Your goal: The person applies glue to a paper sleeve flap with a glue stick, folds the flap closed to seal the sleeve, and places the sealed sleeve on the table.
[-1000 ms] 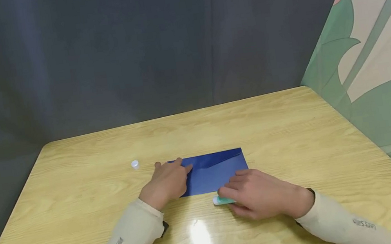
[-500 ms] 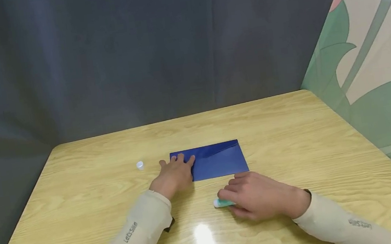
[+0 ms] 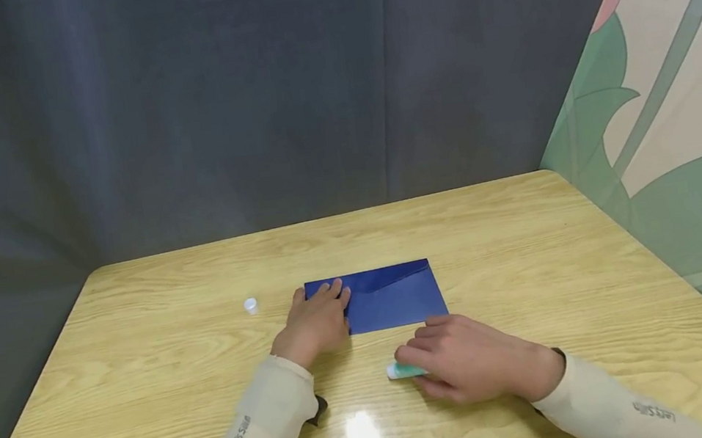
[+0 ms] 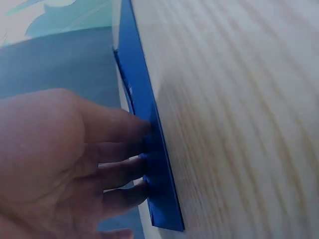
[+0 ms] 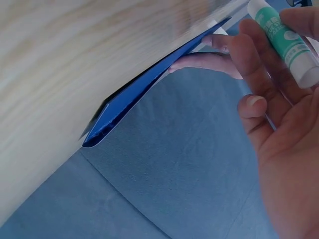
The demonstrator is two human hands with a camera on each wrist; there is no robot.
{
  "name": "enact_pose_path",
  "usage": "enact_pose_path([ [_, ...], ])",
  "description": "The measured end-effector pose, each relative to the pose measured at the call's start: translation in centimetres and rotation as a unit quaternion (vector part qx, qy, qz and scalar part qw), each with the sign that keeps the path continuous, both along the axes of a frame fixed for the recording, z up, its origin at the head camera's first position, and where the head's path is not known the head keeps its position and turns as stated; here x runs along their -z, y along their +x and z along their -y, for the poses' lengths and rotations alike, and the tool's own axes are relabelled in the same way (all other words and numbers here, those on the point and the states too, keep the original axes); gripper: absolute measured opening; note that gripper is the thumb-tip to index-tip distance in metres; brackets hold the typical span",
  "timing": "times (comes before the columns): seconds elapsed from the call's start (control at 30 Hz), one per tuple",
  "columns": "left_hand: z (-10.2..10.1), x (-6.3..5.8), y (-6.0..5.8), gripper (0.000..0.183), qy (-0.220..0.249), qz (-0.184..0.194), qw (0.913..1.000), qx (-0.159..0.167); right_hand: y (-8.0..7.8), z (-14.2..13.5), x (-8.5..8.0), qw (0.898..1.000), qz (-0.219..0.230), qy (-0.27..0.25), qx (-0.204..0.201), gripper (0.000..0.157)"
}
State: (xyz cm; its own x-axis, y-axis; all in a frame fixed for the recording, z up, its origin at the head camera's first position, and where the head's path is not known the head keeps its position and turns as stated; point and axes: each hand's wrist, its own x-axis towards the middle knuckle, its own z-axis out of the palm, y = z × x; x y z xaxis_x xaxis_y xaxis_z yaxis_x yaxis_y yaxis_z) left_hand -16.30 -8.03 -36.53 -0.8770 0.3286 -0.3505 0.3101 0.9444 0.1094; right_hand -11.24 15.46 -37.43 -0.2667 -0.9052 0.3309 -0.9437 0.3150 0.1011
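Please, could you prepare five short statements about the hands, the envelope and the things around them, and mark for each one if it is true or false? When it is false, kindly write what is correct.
1. The left hand rests on the blue envelope. True.
2. The right hand holds a red glue stick. False: the glue stick it holds is green and white.
3. The small white cap lies on top of the envelope. False: it lies on the table, to the left of the envelope and apart from it.
4. The glue stick is apart from the envelope. True.
5. Both hands hold the glue stick together. False: only the right hand holds it.
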Motion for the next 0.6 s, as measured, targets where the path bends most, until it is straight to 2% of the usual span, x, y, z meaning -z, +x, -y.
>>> enact_pose_path([
  [0.27, 0.8, 0.5, -0.4, 0.049, 0.067, -0.005, 0.9975, -0.019, 0.4, 0.0, 0.1, 1.000, 0.002, 0.006, 0.008, 0.020],
  [0.6, 1.5, 1.0, -0.4, 0.051, 0.109, 0.006, 0.9939, -0.019, 0.4, 0.1, 0.2, 1.000, 0.006, 0.021, 0.015, 0.018],
])
